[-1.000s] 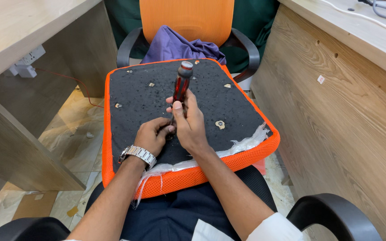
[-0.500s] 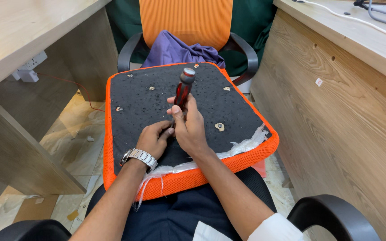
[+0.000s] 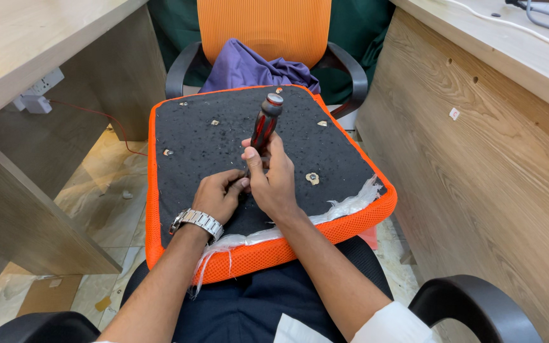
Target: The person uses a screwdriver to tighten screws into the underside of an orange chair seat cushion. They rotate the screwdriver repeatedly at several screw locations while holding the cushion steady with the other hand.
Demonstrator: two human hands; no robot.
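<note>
1. My right hand (image 3: 273, 181) was wrapped around the red-and-black screwdriver (image 3: 263, 129), fingers closed tight on its handle; the tool stood nearly upright, tip down on the black underside of the orange seat cushion (image 3: 185, 254) lying across my lap.
2. My left hand (image 3: 219, 195), with the metal watch (image 3: 197, 221) at the wrist, pressed its curled fingers on the black board right at the tip (whether they pinched a screw there I could not tell).
3. Judging by how things lay, the work was partway: small metal fittings (image 3: 312, 178) sat scattered about the board, several near the far edge, and the white lining (image 3: 344, 208) hung loose and frayed along the near edge, so that side looked unfinished.
4. Labels were few: a small white sticker with a red mark (image 3: 454, 114) sat on the wooden worktop panel to my right.
5. A white power strip (image 3: 36, 95) hung under the left worktop, and a purple cloth (image 3: 249, 67) lay on the orange chair (image 3: 263, 28) ahead.
</note>
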